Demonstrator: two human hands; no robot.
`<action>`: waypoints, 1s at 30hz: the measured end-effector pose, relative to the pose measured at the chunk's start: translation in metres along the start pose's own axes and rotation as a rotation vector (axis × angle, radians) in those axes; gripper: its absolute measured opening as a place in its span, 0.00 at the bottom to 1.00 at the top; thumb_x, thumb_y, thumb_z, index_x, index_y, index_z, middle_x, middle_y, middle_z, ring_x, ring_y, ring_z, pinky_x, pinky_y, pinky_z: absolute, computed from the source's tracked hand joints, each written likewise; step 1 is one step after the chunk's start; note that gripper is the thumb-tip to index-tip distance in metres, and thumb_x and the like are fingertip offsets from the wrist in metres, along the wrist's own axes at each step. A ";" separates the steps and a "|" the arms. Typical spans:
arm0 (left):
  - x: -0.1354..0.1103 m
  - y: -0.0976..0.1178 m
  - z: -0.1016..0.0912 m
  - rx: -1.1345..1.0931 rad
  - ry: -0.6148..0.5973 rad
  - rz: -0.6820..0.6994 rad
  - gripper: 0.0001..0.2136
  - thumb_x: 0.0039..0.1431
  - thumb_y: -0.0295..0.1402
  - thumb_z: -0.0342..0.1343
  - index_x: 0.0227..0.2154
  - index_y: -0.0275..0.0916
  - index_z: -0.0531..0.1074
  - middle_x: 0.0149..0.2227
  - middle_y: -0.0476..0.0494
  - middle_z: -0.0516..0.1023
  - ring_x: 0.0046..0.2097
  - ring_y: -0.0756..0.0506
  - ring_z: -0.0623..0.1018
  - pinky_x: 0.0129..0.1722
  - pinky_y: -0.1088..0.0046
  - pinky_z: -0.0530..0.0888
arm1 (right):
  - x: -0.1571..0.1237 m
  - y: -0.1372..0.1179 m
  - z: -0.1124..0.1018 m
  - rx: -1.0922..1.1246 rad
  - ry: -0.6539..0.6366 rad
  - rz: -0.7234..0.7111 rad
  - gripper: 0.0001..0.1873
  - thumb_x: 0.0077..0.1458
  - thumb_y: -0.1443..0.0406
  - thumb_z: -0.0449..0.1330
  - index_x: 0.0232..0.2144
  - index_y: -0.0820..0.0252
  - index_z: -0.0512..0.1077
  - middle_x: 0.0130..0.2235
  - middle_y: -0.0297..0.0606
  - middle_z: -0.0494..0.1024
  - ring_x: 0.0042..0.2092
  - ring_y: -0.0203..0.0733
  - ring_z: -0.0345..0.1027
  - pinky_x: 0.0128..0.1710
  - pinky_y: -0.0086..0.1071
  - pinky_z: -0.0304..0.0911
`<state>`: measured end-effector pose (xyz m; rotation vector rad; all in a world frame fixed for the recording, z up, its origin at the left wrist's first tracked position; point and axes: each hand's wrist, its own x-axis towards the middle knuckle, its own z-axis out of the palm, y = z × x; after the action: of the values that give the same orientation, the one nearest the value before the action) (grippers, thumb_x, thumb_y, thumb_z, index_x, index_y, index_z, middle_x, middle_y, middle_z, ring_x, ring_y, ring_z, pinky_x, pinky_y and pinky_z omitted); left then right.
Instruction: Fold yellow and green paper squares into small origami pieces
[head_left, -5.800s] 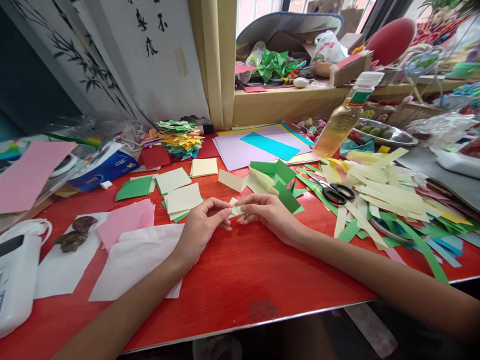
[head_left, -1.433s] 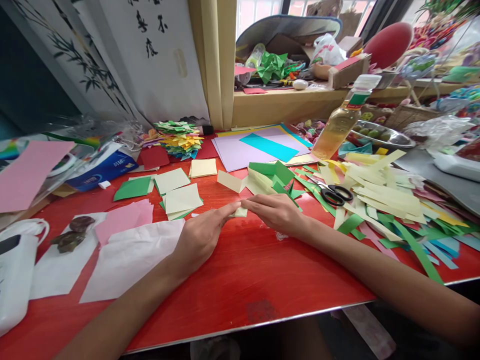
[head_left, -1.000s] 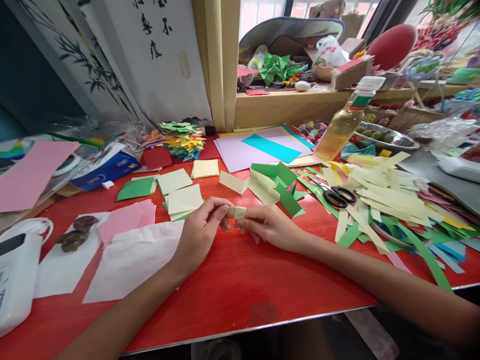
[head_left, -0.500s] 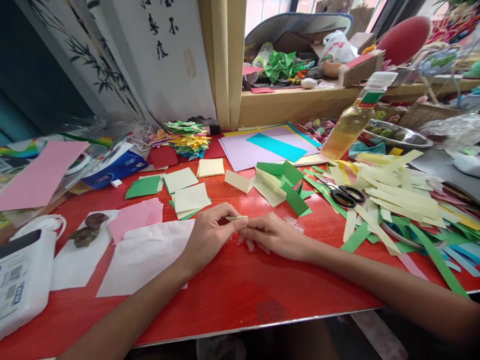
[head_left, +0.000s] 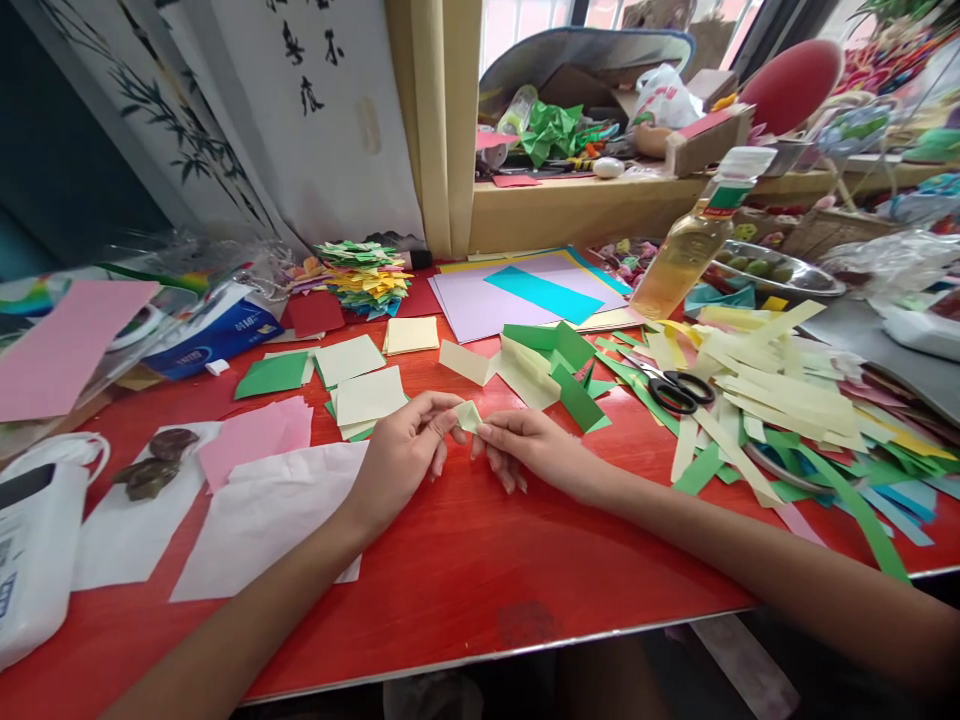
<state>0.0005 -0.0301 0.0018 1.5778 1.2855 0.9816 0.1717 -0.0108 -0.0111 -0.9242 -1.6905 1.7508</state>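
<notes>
A small folded piece of pale yellow paper (head_left: 469, 415) is pinched between the fingertips of both my hands, just above the red table (head_left: 465, 560). My left hand (head_left: 401, 460) grips its left side with thumb and forefinger. Gripping its right side is my right hand (head_left: 529, 450), its other fingers curled down toward the table. Pale yellow and green paper squares (head_left: 364, 395) lie just beyond my left hand. Folded green and yellow pieces (head_left: 555, 365) lie beyond my right hand.
Black-handled scissors (head_left: 671, 385) lie on a heap of yellow and green paper strips (head_left: 772, 400) at right. A bottle of yellow liquid (head_left: 686, 245) stands behind them. White and pink sheets (head_left: 255, 490) lie at left, with a white container (head_left: 37, 545) and tissue pack (head_left: 206, 330).
Both hands lifted the small paper off the table, where they had pressed it flat, and have turned it between the fingertips. It now stands tilted up between them.
</notes>
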 end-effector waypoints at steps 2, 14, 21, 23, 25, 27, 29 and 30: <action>-0.001 -0.001 0.000 0.008 0.009 -0.023 0.11 0.60 0.37 0.45 0.42 0.41 0.67 0.18 0.55 0.68 0.17 0.54 0.63 0.23 0.76 0.63 | 0.000 -0.001 0.000 -0.043 0.015 0.003 0.17 0.57 0.56 0.49 0.26 0.63 0.65 0.18 0.28 0.63 0.17 0.28 0.60 0.15 0.22 0.55; -0.001 0.000 0.002 -0.037 -0.036 0.002 0.14 0.60 0.33 0.42 0.49 0.42 0.62 0.33 0.48 0.71 0.18 0.57 0.62 0.21 0.77 0.63 | 0.001 -0.006 0.000 0.188 0.133 0.071 0.14 0.56 0.58 0.51 0.25 0.62 0.64 0.19 0.28 0.63 0.15 0.27 0.58 0.12 0.21 0.51; -0.001 0.001 -0.001 0.020 0.052 -0.071 0.14 0.60 0.40 0.41 0.46 0.43 0.62 0.20 0.55 0.64 0.17 0.55 0.59 0.18 0.79 0.60 | -0.002 -0.007 -0.007 -0.130 0.339 -0.075 0.22 0.57 0.52 0.46 0.19 0.60 0.58 0.16 0.28 0.59 0.15 0.27 0.52 0.14 0.23 0.47; -0.002 0.003 -0.001 0.042 0.063 -0.081 0.14 0.61 0.41 0.41 0.46 0.45 0.63 0.18 0.56 0.61 0.18 0.54 0.59 0.19 0.79 0.59 | -0.003 -0.010 -0.012 -0.390 0.434 -0.185 0.19 0.59 0.55 0.45 0.23 0.60 0.62 0.19 0.30 0.62 0.19 0.29 0.55 0.18 0.25 0.50; -0.003 0.004 -0.001 0.057 0.056 -0.076 0.13 0.61 0.41 0.40 0.45 0.45 0.63 0.18 0.56 0.60 0.19 0.54 0.59 0.20 0.79 0.60 | -0.002 -0.013 -0.019 -0.764 0.545 -0.320 0.13 0.59 0.60 0.46 0.28 0.60 0.65 0.25 0.34 0.67 0.26 0.34 0.60 0.25 0.28 0.55; -0.003 0.005 -0.001 0.069 0.039 -0.071 0.12 0.61 0.40 0.41 0.44 0.46 0.64 0.18 0.56 0.60 0.20 0.54 0.60 0.22 0.78 0.60 | 0.000 -0.014 -0.028 -1.168 0.643 -0.411 0.08 0.57 0.64 0.49 0.35 0.61 0.67 0.35 0.40 0.71 0.37 0.41 0.63 0.34 0.32 0.56; -0.003 0.005 0.000 0.076 0.028 -0.070 0.12 0.61 0.40 0.40 0.43 0.46 0.64 0.18 0.56 0.60 0.21 0.53 0.60 0.22 0.78 0.60 | 0.003 -0.011 -0.039 -1.463 0.692 -0.375 0.11 0.54 0.66 0.52 0.40 0.65 0.66 0.39 0.46 0.71 0.43 0.48 0.61 0.38 0.36 0.54; -0.003 0.005 0.000 0.078 0.028 -0.069 0.13 0.61 0.41 0.40 0.43 0.46 0.64 0.18 0.55 0.60 0.21 0.53 0.59 0.22 0.78 0.60 | 0.005 -0.009 -0.043 -1.553 0.694 -0.327 0.13 0.53 0.66 0.53 0.41 0.66 0.66 0.39 0.47 0.71 0.43 0.49 0.61 0.39 0.37 0.53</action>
<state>0.0018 -0.0334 0.0060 1.5724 1.4031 0.9240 0.2016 0.0211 -0.0022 -1.4119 -2.2545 -0.4142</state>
